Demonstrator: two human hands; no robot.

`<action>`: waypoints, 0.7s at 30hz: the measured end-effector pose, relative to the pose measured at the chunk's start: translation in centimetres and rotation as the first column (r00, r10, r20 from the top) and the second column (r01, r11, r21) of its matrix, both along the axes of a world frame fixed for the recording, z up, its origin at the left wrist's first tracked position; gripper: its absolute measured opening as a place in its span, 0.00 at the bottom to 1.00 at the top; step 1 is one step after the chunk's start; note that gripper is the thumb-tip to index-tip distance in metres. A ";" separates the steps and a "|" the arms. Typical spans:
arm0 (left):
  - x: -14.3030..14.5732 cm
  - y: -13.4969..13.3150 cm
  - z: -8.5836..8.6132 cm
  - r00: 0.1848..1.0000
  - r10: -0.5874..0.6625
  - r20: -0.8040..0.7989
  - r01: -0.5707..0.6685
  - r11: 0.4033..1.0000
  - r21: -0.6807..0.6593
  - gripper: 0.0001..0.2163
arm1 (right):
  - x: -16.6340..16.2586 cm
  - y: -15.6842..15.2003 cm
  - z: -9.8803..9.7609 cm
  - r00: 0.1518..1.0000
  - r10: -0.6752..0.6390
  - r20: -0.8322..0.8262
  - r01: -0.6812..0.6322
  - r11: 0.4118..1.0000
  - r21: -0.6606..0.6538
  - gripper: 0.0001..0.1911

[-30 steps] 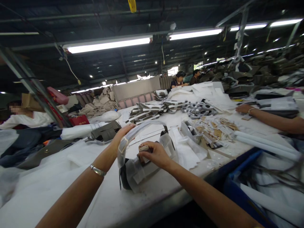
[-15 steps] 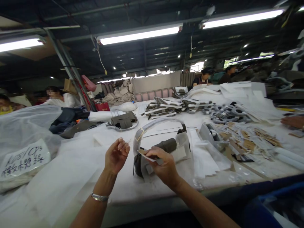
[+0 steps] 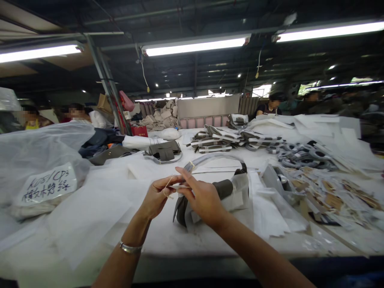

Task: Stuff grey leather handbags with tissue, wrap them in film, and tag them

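Note:
My left hand (image 3: 156,197) and my right hand (image 3: 201,197) meet just above the table's front middle. Between their pinched fingertips they hold a small pale tag on a thin string (image 3: 177,185). Right behind the hands lies a dark grey bag (image 3: 220,188) partly wrapped in white paper, with its paper-wrapped handle (image 3: 216,157) arching over it. A metal bangle sits on my left wrist.
A big clear sack with a handwritten label (image 3: 45,186) fills the left. White paper sheets (image 3: 90,208) cover the table. Brown tags (image 3: 327,188) lie scattered at right, wrapped straps (image 3: 216,142) are stacked behind. Other people sit at the far left and far back.
The view swung to the left. My left hand left the bag's handle and came to my right hand, and both now pinch the tag and its string.

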State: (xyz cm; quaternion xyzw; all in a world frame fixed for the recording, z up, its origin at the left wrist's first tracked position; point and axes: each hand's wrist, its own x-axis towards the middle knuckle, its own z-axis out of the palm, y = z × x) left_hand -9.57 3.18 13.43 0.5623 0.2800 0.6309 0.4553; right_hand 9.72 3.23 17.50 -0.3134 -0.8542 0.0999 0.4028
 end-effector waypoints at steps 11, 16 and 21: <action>1.9 -3.0 3.2 0.691 0.588 -0.421 -0.340 0.778 0.528 0.09 | -0.4 -0.3 1.5 0.986 0.085 0.145 -0.074 0.994 -0.074 0.43; 3.0 -5.0 1.9 0.654 0.680 -0.333 -0.505 0.719 0.477 0.09 | 0.6 -0.3 0.5 0.846 0.315 -0.431 -0.470 0.822 -0.323 0.42; 3.3 -5.4 -1.4 0.741 0.658 -0.132 -0.648 0.753 0.111 0.08 | 0.7 0.2 -0.9 0.718 0.152 -0.679 -0.492 0.802 -0.340 0.24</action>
